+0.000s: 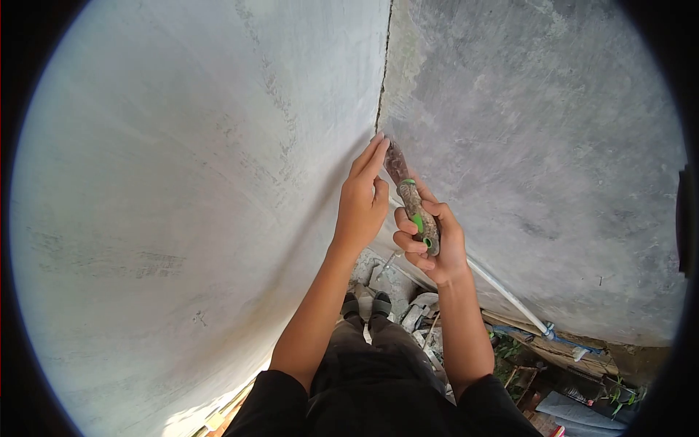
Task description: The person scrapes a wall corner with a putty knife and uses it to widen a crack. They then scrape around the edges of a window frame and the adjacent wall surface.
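Observation:
My right hand [448, 244] is wrapped round the worn grey and green handle of a putty knife [396, 163]. Its dark, stained blade points up toward the corner where two walls meet. My left hand [362, 202] has its fingers stretched upward, with the fingertips at the corner crack [379, 95] right beside the blade tip. Nothing shows in the left hand, and its thumb is bent toward the blade. Along the crack, the edge of the right wall [539, 146] carries a rough, lighter strip.
A smooth pale wall [182, 160] rises on the left. Broken rubble [415, 317] lies around my feet [380, 304]. A white pipe [510, 297] runs low along the right wall to a blue fitting [549, 332]. Plants and clutter fill the lower right.

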Demonstrator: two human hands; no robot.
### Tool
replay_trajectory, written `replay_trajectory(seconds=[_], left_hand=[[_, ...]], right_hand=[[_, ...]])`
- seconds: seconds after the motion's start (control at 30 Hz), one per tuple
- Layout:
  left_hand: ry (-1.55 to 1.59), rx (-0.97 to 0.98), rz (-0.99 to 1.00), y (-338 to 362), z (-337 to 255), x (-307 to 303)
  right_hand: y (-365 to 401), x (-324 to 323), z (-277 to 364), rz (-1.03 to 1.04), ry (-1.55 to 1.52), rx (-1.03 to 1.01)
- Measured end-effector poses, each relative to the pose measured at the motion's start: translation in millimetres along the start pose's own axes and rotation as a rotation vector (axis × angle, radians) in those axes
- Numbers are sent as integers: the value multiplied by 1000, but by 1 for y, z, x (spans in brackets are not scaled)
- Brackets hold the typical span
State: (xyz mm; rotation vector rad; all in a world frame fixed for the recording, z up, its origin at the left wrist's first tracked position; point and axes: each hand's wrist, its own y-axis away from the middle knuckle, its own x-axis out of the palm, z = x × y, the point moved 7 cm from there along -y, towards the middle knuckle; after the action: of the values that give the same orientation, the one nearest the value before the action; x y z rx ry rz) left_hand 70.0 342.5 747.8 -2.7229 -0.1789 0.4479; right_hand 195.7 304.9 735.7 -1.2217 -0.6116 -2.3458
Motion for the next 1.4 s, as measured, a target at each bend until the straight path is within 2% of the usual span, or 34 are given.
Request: replay_trajectory(seconds=[0.03, 0.13, 0.37, 0.47, 1.2, 1.23, 1.4], left_hand=[[-100, 49, -4, 0, -7, -1], [-321, 172, -16, 1, -16, 5], [-520, 196, -55, -2, -14, 21], [-503, 269, -125, -6, -12, 22], [-443, 180, -300, -15, -7, 23], [-396, 132, -282, -16, -4, 21], [-376, 178, -320, -10, 1, 27]], right_hand=[[-1, -1, 3, 58, -96, 13], [-5, -4, 8, 97, -70, 42], [-7, 12, 16, -185, 258, -49], [-8, 11, 17, -187, 322, -32], [-8, 13, 23, -219, 348, 9], [-10, 13, 22, -208, 348, 9], [-3, 13, 21, -232, 347, -12]])
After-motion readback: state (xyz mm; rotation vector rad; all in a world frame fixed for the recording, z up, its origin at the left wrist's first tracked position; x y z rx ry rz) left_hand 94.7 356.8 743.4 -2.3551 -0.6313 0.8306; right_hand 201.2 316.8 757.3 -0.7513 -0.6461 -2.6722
